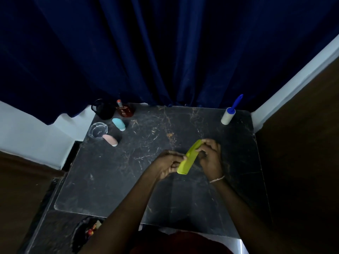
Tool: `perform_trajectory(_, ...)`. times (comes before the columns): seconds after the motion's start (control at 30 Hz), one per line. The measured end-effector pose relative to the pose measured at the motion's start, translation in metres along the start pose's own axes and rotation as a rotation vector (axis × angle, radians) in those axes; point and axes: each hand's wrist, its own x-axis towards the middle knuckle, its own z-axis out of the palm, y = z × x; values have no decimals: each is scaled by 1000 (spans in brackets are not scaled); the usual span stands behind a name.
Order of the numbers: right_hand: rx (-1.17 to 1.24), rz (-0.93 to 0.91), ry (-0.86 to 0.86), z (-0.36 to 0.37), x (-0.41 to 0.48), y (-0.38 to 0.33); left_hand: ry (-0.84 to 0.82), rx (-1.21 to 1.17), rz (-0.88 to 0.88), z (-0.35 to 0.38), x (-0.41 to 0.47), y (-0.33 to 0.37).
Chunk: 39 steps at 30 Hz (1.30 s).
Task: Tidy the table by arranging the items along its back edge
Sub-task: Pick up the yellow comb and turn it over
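Note:
A yellow-green comb (189, 157) is held over the middle of the dark marble table (110, 176). My left hand (168, 165) grips its near end and my right hand (211, 154) grips its far end. At the back left stand a black mesh cup (103, 109), a lipstick (119, 103), a red-brown perfume bottle (126, 111), a light blue tube (119, 124), a glass ashtray (97, 130) and a pink tube (110, 139). A lint roller with a blue handle (229, 114) lies at the back right corner.
A dark blue curtain (165, 52) hangs right behind the table's back edge. White wall trim runs at left and right. A dark bag with small items (88, 233) sits low at the front left, off the tabletop.

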Motion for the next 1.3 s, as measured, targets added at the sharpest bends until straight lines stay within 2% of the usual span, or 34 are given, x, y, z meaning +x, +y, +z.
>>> perform_trajectory(0.1, 99, 94, -12, 14, 4, -13, 104, -34, 72, -10, 0, -3)
perform_trajectory(0.2, 452, 430, -111, 31, 4, -30, 234, -83, 158, -20, 0, -8)
perform_trajectory(0.27, 608, 563, -184, 47, 0, -42, 293, -109, 198, -31, 1, -13)
perform_trajectory(0.43, 591, 574, -311, 89, -7, -65, 387, -102, 252, -64, 10, -20)
perform_trajectory(0.6, 514, 604, -378, 136, 12, -87, 478, 5, 295, -109, 23, -13)
perform_trajectory(0.73, 465, 614, -397, 172, 36, -107, 524, 152, 302, -143, 37, 8)
perform_trajectory(0.87, 302, 522, -370, 207, 64, -119, 559, 355, 309, -169, 55, 26)
perform_trajectory(1.0, 230, 490, -366, 241, 83, -117, 557, 462, 324, -192, 79, 36)
perform_trajectory(1.1, 181, 458, -374, 264, 90, -110, 560, 648, 309, -206, 98, 30)
perform_trajectory(1.3, 131, 400, -450, 285, 91, -106, 559, 747, 360, -216, 112, 17)
